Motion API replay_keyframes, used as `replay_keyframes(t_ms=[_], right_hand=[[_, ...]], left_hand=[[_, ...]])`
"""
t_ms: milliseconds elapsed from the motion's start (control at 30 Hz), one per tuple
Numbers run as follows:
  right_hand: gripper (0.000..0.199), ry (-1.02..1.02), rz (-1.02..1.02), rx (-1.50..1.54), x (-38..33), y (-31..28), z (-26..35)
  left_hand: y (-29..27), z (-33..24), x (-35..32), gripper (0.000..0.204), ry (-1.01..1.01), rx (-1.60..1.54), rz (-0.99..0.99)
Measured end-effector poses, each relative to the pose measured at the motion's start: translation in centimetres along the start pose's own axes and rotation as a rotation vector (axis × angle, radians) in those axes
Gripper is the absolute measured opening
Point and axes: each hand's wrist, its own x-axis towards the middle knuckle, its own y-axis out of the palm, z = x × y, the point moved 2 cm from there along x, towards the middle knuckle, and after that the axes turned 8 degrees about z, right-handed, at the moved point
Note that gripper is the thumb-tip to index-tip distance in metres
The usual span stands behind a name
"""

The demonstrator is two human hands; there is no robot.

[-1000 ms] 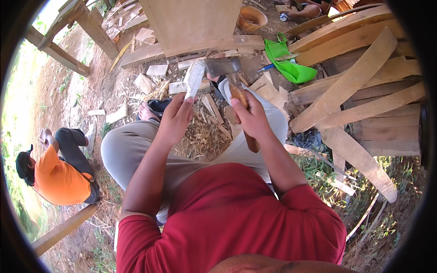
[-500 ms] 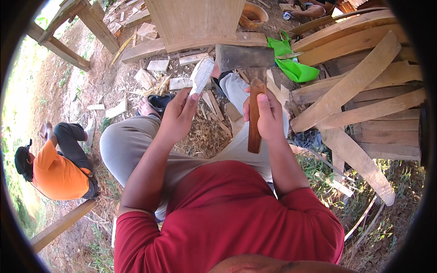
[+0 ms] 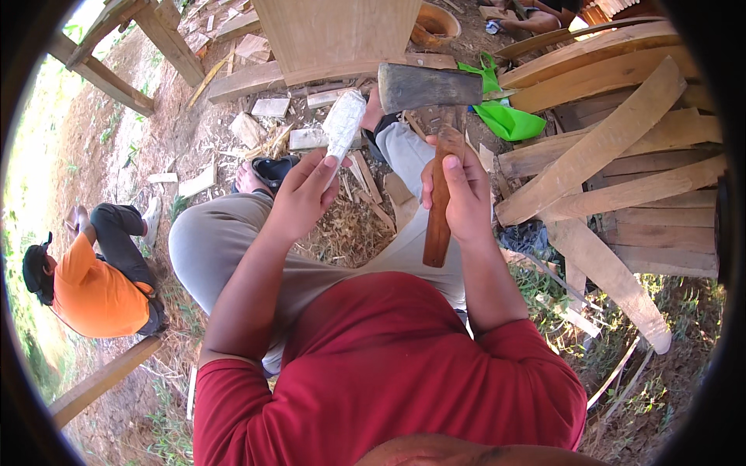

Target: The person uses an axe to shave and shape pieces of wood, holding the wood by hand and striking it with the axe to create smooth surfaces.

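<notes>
My left hand (image 3: 312,186) is closed on the narrow end of a whitish, paddle-shaped piece (image 3: 343,124), its rough broad end pointing up and away from me. I cannot make out its material. My right hand (image 3: 460,190) grips the reddish-brown wooden handle of an axe (image 3: 437,233) near its upper part. The dark metal axe head (image 3: 431,87) sits at the far end of the handle, to the right of the pale piece and apart from it. Both hands are raised in front of me over my grey-trousered legs (image 3: 225,241).
Ahead stands a wide wooden board (image 3: 334,39) by a thick beam (image 3: 245,84). Wood chips and offcuts (image 3: 198,182) litter the ground. Curved planks (image 3: 594,144) are stacked at right, near a green bag (image 3: 509,120). A person in orange (image 3: 105,291) sits at left; another person's limbs (image 3: 536,23) show far right.
The axe has tilted, its head shifting right and its handle's lower end slightly left and down. The whitish piece has turned, showing more of its broad face.
</notes>
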Motion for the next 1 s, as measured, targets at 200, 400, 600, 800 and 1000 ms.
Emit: replay_keyframes(t_ms=[200, 400, 600, 800, 1000], right_hand=[[0.025, -0.194, -0.087, -0.281, 0.1, -0.5, -1.3], [0.024, -0.029, -0.075, -0.406, 0.3, -0.6, -1.5], [0.035, 0.229, 0.046, -0.372, 4.5, 0.1, -2.1], [0.043, 0.537, 0.202, -0.167, 10.5, 0.7, -12.1], [0.046, 0.723, 0.197, -0.682, 12.6, 0.6, -27.8]], left_hand=[[-0.3, -0.6, -0.4, 0.040, -0.039, -0.154, 0.143], [-0.6, -0.1, 0.1, 0.039, -0.141, -0.075, 0.038], [-8.0, 3.7, 6.3, 0.052, -0.295, 0.809, -0.204], [-16.4, 11.4, 10.8, 0.049, -0.451, 1.197, -0.173], [-21.1, 19.9, 14.9, 0.042, -0.578, 1.338, -0.200]])
